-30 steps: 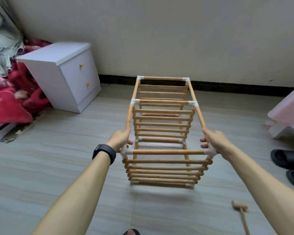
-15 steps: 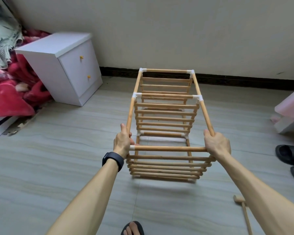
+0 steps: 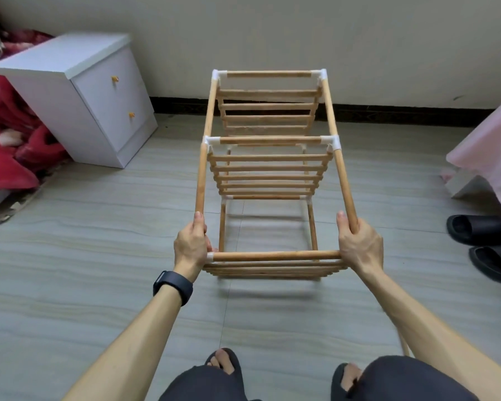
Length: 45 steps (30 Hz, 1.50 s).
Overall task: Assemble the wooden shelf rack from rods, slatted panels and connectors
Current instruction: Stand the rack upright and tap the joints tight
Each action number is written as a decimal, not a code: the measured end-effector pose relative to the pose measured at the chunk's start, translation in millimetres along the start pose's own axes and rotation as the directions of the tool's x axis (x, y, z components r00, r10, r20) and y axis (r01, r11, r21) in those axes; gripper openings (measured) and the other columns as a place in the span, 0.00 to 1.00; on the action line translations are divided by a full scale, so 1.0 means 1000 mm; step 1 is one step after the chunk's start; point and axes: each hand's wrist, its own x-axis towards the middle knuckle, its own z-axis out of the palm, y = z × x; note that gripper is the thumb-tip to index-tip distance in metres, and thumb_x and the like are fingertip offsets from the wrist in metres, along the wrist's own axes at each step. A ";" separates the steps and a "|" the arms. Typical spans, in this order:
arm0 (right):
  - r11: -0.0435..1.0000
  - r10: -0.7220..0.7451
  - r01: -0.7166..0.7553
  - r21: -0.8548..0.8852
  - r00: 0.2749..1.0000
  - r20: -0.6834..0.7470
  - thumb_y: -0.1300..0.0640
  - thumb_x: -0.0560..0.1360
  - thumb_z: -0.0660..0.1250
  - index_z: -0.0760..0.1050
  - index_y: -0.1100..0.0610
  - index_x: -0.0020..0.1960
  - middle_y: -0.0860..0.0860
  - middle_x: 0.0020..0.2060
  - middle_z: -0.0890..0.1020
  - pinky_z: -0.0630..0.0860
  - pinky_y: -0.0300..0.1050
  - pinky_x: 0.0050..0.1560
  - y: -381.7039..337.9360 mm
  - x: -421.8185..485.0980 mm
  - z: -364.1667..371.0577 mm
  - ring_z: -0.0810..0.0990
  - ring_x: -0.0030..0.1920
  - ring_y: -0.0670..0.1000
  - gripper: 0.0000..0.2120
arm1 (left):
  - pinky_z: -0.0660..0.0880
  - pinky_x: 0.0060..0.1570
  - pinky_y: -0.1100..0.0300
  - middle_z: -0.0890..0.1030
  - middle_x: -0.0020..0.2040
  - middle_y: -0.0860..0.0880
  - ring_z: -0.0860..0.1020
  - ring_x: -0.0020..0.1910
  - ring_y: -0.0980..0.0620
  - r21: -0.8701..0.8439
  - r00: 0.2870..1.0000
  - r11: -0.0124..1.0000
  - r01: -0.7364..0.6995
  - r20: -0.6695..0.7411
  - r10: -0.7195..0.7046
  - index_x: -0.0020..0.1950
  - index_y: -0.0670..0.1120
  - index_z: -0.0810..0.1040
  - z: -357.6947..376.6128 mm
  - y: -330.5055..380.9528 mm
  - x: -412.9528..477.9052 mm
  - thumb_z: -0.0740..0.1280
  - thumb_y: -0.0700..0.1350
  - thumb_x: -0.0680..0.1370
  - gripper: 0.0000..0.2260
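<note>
We look down on the wooden shelf rack (image 3: 268, 169), which lies lengthwise on its side over the tiled floor (image 3: 99, 256), its long axis running from us toward the wall. Whether its underside rests on the tiles, we cannot tell. Our left hand (image 3: 190, 247) wraps the near end of the left upper rod (image 3: 201, 175), fingers curled round it and thumb extended along the wood. Our right hand (image 3: 359, 244) grips the near end of the right upper rod (image 3: 342, 175) in the same manner. Between the two hands runs the near cross rod (image 3: 275, 255), with a slatted panel (image 3: 272, 269) just below it. A second slatted panel (image 3: 268, 175) sits at mid-length, and a third (image 3: 268, 111) at the far end. White connectors (image 3: 333, 141) join the rods at the corners. A black wristband (image 3: 172, 286) circles our left wrist. To the left stands a white nightstand (image 3: 78, 94) beside a red blanket (image 3: 6, 157); to the right lie black slippers (image 3: 480, 230).
</note>
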 end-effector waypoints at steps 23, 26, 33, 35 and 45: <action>0.980 0.061 -0.033 -0.195 0.989 0.137 0.41 0.85 0.52 0.75 0.55 0.39 0.53 0.32 0.76 0.67 0.49 0.39 -0.015 0.051 -0.006 0.74 0.38 0.58 0.25 | 0.79 0.50 0.47 0.84 0.36 0.45 0.83 0.44 0.39 0.100 0.950 0.973 0.208 0.218 -0.226 0.59 0.46 0.72 -0.003 0.049 0.019 0.51 0.51 0.85 0.13; 0.964 0.096 -0.053 -0.260 0.983 0.157 0.41 0.85 0.52 0.75 0.54 0.39 0.53 0.33 0.76 0.67 0.48 0.38 -0.011 0.051 -0.012 0.74 0.37 0.58 0.25 | 0.79 0.28 0.54 0.85 0.47 0.42 0.84 0.30 0.44 0.045 0.885 0.941 0.334 0.328 -0.330 0.64 0.48 0.67 -0.004 0.065 0.027 0.51 0.55 0.85 0.14; 0.843 0.009 0.063 -0.534 0.991 0.131 0.44 0.84 0.52 0.71 0.58 0.61 0.59 0.53 0.78 0.72 0.55 0.50 -0.011 0.041 -0.016 0.76 0.51 0.61 0.19 | 0.82 0.41 0.49 0.81 0.53 0.44 0.85 0.45 0.44 -0.062 0.882 0.920 0.387 0.317 -0.350 0.51 0.50 0.75 0.005 0.084 0.084 0.55 0.62 0.84 0.17; 0.775 -0.093 0.152 -0.613 0.987 0.127 0.43 0.82 0.56 0.68 0.58 0.66 0.58 0.58 0.76 0.73 0.57 0.55 -0.025 0.044 -0.011 0.75 0.57 0.59 0.22 | 0.82 0.43 0.48 0.81 0.54 0.44 0.84 0.48 0.44 -0.075 0.879 0.916 0.394 0.320 -0.352 0.55 0.48 0.77 0.011 0.089 0.101 0.56 0.63 0.83 0.21; 0.781 -0.389 0.488 -0.390 0.868 0.307 0.43 0.80 0.61 0.67 0.57 0.71 0.57 0.70 0.71 0.69 0.57 0.67 -0.127 0.090 0.075 0.67 0.70 0.58 0.25 | 0.81 0.40 0.57 0.84 0.49 0.48 0.83 0.39 0.52 -0.218 0.898 0.893 0.393 0.299 -0.322 0.59 0.45 0.78 0.041 0.091 0.143 0.56 0.59 0.85 0.20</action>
